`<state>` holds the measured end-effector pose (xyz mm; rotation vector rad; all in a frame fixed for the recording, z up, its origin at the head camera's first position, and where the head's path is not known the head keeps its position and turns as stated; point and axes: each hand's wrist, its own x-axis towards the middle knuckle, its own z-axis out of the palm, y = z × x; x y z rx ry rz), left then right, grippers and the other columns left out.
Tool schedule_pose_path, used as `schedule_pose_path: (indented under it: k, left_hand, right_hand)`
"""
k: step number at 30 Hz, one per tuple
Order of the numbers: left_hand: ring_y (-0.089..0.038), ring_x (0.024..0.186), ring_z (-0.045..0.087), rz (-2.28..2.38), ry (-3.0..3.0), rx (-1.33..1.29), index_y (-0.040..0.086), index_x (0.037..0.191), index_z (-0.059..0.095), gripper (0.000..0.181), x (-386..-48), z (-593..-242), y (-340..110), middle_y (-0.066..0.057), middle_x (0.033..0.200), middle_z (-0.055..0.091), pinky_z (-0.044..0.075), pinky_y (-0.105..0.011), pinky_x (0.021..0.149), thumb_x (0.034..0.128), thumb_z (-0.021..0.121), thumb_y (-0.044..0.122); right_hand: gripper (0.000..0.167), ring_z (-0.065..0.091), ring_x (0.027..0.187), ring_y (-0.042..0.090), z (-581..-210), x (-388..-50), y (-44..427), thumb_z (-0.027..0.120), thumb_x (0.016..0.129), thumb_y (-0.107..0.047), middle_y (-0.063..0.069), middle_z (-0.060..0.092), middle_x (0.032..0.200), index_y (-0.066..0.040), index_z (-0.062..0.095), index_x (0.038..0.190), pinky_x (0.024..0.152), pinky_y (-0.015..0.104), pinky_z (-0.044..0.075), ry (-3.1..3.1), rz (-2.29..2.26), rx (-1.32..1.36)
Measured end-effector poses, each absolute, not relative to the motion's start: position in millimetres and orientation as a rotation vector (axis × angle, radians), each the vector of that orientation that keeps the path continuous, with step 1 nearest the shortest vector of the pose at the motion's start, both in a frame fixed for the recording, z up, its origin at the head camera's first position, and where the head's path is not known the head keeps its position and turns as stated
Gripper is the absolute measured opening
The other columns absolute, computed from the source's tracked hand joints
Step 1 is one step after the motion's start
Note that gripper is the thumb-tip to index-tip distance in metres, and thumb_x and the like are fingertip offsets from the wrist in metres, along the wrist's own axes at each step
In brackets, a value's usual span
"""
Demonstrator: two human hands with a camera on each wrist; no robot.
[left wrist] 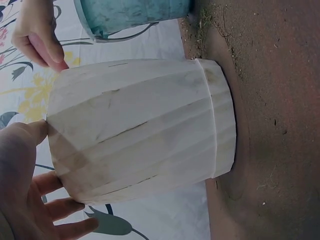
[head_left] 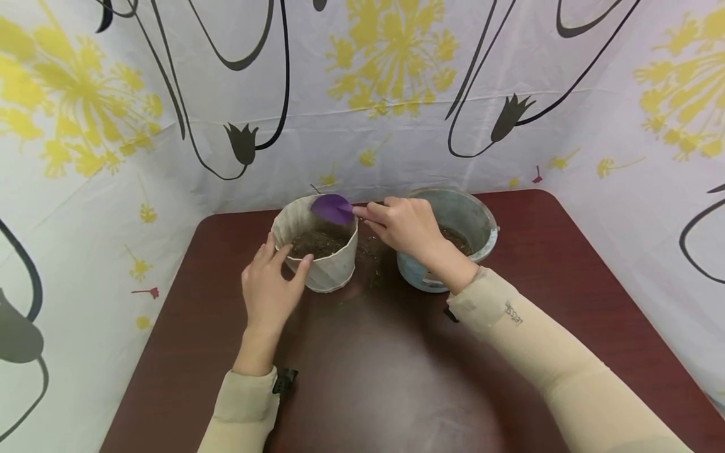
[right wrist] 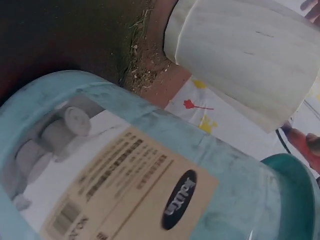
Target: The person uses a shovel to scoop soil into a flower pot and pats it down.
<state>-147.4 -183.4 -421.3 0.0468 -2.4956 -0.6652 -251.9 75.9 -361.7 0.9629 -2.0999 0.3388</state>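
My right hand (head_left: 408, 226) grips the handle of a small purple garden trowel (head_left: 334, 209), its blade tilted over the mouth of a ribbed whitish pot (head_left: 331, 274). Dark soil (head_left: 317, 244) lies inside this pot. At the pot's near left rim, my left hand (head_left: 270, 283) rests with fingers and thumb spread; the left wrist view shows its thumb and fingertips touching the rim. A blue-green bucket (head_left: 421, 274) with soil in it stands to the right, partly behind my right hand and forearm. In the right wrist view, the trowel cannot be made out.
Both containers stand towards the back of a dark red-brown table (head_left: 368, 352). Loose soil crumbs (head_left: 370, 258) are scattered between them. A white cloth with yellow and grey flower prints (head_left: 391, 145) hangs behind and at both sides. A paper label (right wrist: 125, 180) covers the bucket's side.
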Motion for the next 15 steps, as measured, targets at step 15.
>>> schedule_pose_path:
  k: [15]
  left_hand:
    - [-0.040, 0.145, 0.035, -0.722, -2.429, -0.001, 0.006, 0.131, 0.064, 0.062, -156.5, -420.4, -166.1, -0.022, 0.150, 0.049, 0.021, -0.066, 0.113, 0.0934, 0.065, 0.055]
  right_hand:
    - [0.021, 0.069, 0.059, 0.020, -354.7, -242.8, 148.1, 0.082, 0.085, -0.027, -0.003, 0.078, 0.085, -0.020, 0.083, 0.104, 0.052, 0.038, 0.047, -2.200, 0.730, 0.823]
